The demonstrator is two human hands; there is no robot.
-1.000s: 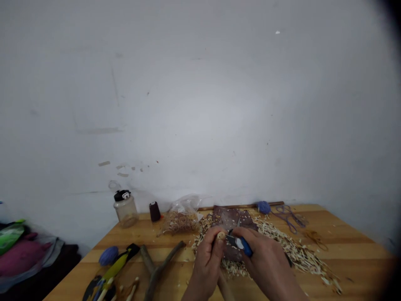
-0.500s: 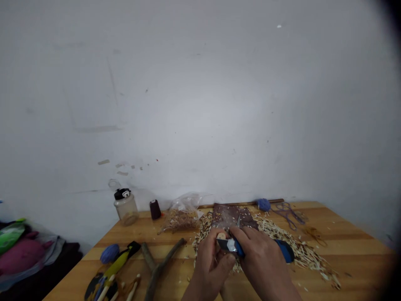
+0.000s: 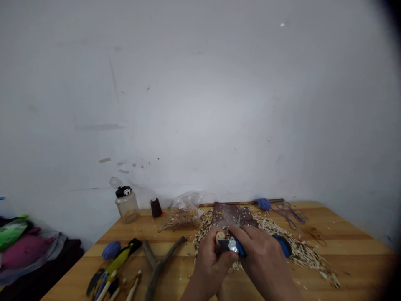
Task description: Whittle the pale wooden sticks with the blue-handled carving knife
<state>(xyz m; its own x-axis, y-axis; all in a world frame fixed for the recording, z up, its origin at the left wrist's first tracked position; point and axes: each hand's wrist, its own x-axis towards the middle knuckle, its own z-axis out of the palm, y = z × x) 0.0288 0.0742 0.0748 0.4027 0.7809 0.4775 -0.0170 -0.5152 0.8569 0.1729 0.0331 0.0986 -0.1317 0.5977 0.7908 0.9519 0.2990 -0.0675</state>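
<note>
My left hand (image 3: 210, 261) is closed around a pale wooden stick (image 3: 219, 236) whose cut end points up and away from me. My right hand (image 3: 263, 259) grips a blue-handled knife (image 3: 234, 246), its blade laid against the stick's tip, with the left thumb behind the blade. Both hands hover over a heap of wood shavings (image 3: 291, 244) on the wooden table (image 3: 344, 251).
A forked branch (image 3: 158, 261), a yellow-and-black tool (image 3: 114, 267), a blue yarn ball (image 3: 110, 250), a plastic jar (image 3: 126, 205), a dark thread spool (image 3: 156, 207), a plastic bag of shavings (image 3: 181, 215), a second yarn ball (image 3: 264, 204) and purple string (image 3: 288, 211) lie around. Cloth bundles (image 3: 21, 246) sit left of the table.
The knife blade has slid from beside the stick's tip down across it, and both hands have shifted slightly lower. The blue handle end now shows behind my right hand.
</note>
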